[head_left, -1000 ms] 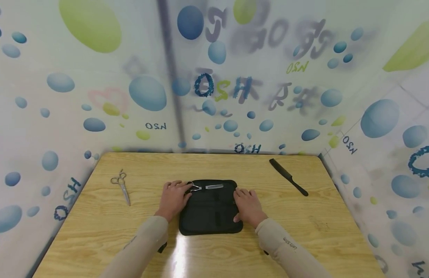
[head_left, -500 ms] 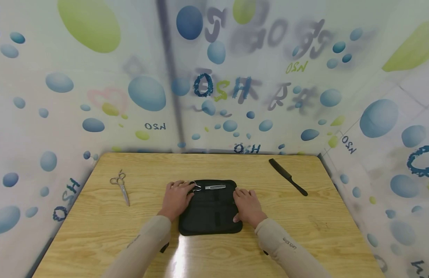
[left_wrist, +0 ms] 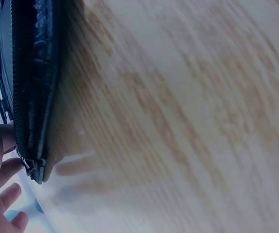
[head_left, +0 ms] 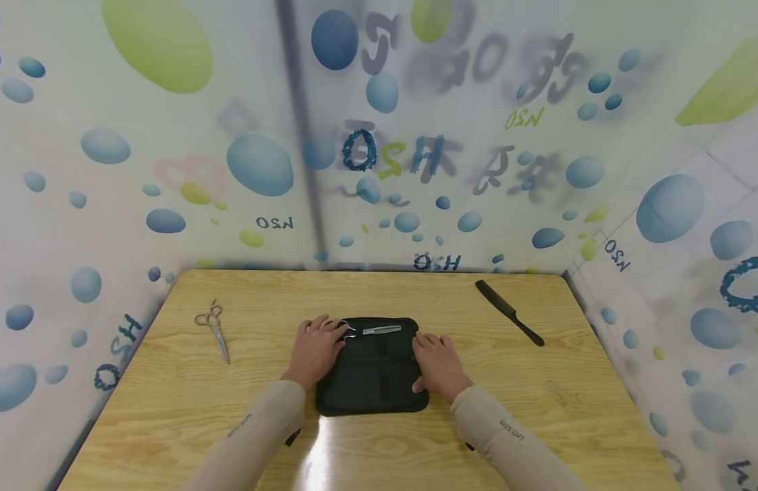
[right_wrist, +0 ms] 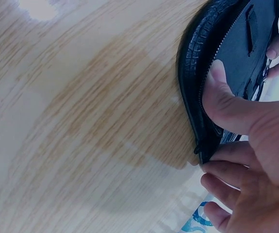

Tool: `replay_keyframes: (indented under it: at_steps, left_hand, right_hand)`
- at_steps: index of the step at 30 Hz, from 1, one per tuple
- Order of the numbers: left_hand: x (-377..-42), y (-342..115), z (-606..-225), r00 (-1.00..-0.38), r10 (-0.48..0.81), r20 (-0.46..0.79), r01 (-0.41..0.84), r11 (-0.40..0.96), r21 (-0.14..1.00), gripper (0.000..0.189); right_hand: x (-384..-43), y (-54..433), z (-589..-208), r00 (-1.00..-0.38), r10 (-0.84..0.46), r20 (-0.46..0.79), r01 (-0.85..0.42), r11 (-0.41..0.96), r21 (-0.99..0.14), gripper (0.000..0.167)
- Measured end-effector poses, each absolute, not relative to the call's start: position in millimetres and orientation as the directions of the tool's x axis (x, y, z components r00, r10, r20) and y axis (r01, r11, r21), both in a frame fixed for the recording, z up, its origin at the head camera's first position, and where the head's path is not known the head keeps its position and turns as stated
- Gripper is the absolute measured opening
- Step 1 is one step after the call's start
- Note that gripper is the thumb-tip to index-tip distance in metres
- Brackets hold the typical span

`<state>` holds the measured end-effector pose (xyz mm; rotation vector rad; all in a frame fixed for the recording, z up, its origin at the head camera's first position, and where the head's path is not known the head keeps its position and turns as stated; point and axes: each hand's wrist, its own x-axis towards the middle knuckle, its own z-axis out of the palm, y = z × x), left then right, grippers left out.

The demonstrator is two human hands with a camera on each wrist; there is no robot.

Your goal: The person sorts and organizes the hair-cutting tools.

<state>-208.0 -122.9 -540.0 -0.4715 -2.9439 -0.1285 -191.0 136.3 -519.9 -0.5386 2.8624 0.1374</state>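
In the head view, a black zippered case point(head_left: 360, 392) lies unfolded mid-table. Across its far part lies a silver pair of scissors point(head_left: 382, 330), with a dark band covering the stretch between handles and blade. My left hand point(head_left: 315, 349) is at the case's far left corner, its fingertips holding the scissors' finger rings, which they partly hide. On the opposite side my right hand point(head_left: 439, 365) grips the case's edge. The right wrist view has that thumb point(right_wrist: 221, 97) on top by the zipper and the fingers at the rim. Another pair of scissors point(head_left: 216, 332) lies to the left.
A black comb with a handle point(head_left: 510, 312) rests at the table's back right. The wooden table point(head_left: 538, 402) meets patterned walls point(head_left: 391, 225) at its back and sides.
My left hand has shifted a little to the right, and the scissors on the case have slid right with it under the band. My right hand stays in place on the case.
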Motion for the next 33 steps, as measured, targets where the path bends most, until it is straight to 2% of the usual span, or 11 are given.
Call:
replay_keyframes:
  at_steps: [14, 33]
  left_hand:
    - [-215, -124, -544, -0.935, 0.319, 0.153, 0.339, 0.931, 0.132, 0.036]
    - [-226, -130, -544, -0.92, 0.383, 0.089, 0.393, 0.905, 0.162, 0.039]
  right_hand:
    - [-191, 136, -520, -0.908, -0.349, -0.232, -0.369, 0.928, 0.049, 0.096]
    - [-189, 137, -517, -0.908, -0.357, -0.22, -0.369, 0.929, 0.015, 0.093]
